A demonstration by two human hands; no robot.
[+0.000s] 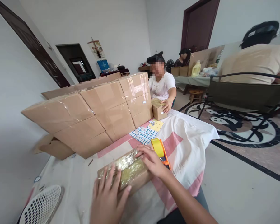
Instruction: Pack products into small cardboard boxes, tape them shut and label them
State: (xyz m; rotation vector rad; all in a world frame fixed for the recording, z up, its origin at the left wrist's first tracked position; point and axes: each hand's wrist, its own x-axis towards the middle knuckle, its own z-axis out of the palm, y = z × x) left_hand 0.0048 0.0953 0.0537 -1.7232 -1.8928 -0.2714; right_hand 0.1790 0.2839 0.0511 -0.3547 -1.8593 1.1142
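A long cardboard box [136, 183] lies on the table in front of me, its top covered with shiny yellowish packing tape. My left hand [109, 193] rests on the box's near left end, fingers spread and stretched out. On the far right end of the top lies my right hand [151, 158], its fingers extended over the tape. Just beyond my right hand stands an orange tape dispenser [165, 155] carrying a yellow tape roll [157, 147]. Neither hand grips anything that I can see.
Stacked cardboard boxes [112, 109] form a wall behind. A sheet of blue-edged labels [143, 134] lies before them. Across the table a person [164, 82] touches a smaller box [159, 112]. A white perforated basket [42, 205] is at lower left; a chair [247, 96] stands right.
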